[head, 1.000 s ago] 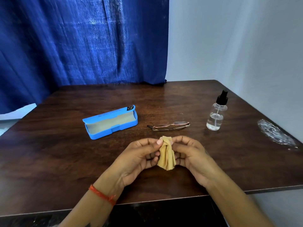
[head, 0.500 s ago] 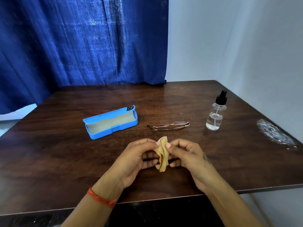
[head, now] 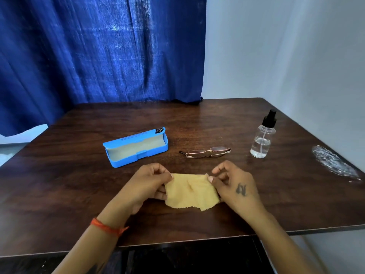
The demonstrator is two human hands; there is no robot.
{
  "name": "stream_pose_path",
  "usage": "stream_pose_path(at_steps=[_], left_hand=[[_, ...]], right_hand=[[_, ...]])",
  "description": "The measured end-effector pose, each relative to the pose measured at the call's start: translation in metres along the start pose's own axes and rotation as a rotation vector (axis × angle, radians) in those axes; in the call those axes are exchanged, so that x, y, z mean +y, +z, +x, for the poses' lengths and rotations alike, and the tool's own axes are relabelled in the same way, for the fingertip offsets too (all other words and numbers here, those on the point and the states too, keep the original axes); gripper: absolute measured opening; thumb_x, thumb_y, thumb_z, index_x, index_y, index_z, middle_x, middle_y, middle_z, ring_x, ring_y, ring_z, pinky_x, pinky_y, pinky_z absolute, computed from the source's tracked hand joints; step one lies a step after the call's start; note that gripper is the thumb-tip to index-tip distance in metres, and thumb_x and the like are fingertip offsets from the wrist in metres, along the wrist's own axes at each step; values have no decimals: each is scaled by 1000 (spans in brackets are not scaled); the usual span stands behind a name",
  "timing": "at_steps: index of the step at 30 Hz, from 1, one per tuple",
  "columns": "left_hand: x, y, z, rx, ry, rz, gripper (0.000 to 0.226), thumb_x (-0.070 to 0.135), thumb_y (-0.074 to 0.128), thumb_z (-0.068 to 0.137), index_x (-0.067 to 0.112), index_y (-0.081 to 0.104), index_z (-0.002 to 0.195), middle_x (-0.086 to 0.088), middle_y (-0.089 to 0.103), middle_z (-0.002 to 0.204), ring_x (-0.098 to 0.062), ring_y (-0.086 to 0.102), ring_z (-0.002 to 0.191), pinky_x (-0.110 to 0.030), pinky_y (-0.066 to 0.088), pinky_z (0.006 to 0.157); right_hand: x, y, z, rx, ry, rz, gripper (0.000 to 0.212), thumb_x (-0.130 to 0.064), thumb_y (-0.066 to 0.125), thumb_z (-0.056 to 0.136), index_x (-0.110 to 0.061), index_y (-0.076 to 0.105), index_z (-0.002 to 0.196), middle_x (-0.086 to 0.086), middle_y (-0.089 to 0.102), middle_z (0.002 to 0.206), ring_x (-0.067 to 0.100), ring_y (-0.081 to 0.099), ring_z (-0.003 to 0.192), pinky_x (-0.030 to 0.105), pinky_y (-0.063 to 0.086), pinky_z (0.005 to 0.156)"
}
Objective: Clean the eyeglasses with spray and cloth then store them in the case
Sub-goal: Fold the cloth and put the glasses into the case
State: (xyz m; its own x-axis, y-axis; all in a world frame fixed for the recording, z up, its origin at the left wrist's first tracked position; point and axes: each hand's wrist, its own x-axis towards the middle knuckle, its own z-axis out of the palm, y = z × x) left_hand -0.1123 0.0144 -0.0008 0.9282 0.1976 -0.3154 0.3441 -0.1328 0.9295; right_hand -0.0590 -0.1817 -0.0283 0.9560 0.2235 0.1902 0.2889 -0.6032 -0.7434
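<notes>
The left hand [head: 147, 186] and right hand [head: 235, 186] each pinched an upper corner of the yellow cloth [head: 192, 192], fingers curled round its edges, holding it spread between them above the near part of the table [head: 59, 184]. The near table edge lay just behind the wrists, at 6 o'clock. Beyond the cloth, at 12 o'clock, the eyeglasses [head: 207, 152] lay folded on the wood, untouched and apart from both hands. At 1 to 2 o'clock stood the spray bottle [head: 261, 139], upright, near the right edge. At 10 to 11 o'clock the blue case [head: 136, 147] sat open, nothing in it. Judging from this, only the cloth was readied; spraying, wiping and storing remained. Bare wood separated all items, leaving room to reach; a whitish smear [head: 333, 162] marked the right edge at 3 o'clock.
</notes>
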Motion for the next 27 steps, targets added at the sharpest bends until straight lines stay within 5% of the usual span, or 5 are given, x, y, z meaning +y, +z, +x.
stream_pose_path(at_steps=[7, 11, 20, 23, 27], left_hand=[[-8, 2, 2, 58, 90, 156, 28, 23, 73, 76, 21, 57, 99, -13, 69, 88, -18, 67, 79, -23, 53, 57], [-10, 1, 2, 64, 150, 232, 32, 9, 75, 73, 24, 56, 95, -12, 70, 86, -19, 67, 82, -29, 57, 67], [-14, -14, 3, -19, 153, 108, 15, -1, 69, 76, 9, 69, 87, -5, 63, 87, -10, 62, 69, -19, 53, 58], [-15, -14, 2, -37, 148, 85, 17, -3, 69, 76, 9, 70, 87, -9, 62, 90, -11, 62, 67, -19, 53, 58], [-16, -16, 2, -34, 144, 85, 23, -3, 67, 77, 12, 69, 94, -14, 65, 102, -16, 64, 73, -18, 53, 59]], right_hand=[[-16, 8, -14, 94, -266, -269, 43, -72, 46, 70, -30, 46, 83, -13, 54, 75, 5, 52, 71, 21, 39, 58], [-24, 18, -10, -8, -211, -502, 35, -55, 51, 81, -25, 50, 98, -6, 59, 98, 18, 56, 96, 29, 44, 73], [11, -20, 16, -4, 170, 61, 14, -10, 61, 76, -24, 63, 71, 2, 70, 71, 18, 64, 66, 32, 53, 66], [13, -23, 18, 25, 153, 62, 18, -13, 51, 84, -22, 66, 84, -1, 68, 80, 14, 62, 67, 24, 48, 60], [10, -21, 18, -29, 247, 298, 29, -47, 43, 75, -32, 68, 81, -1, 67, 87, 21, 62, 82, 45, 52, 83]])
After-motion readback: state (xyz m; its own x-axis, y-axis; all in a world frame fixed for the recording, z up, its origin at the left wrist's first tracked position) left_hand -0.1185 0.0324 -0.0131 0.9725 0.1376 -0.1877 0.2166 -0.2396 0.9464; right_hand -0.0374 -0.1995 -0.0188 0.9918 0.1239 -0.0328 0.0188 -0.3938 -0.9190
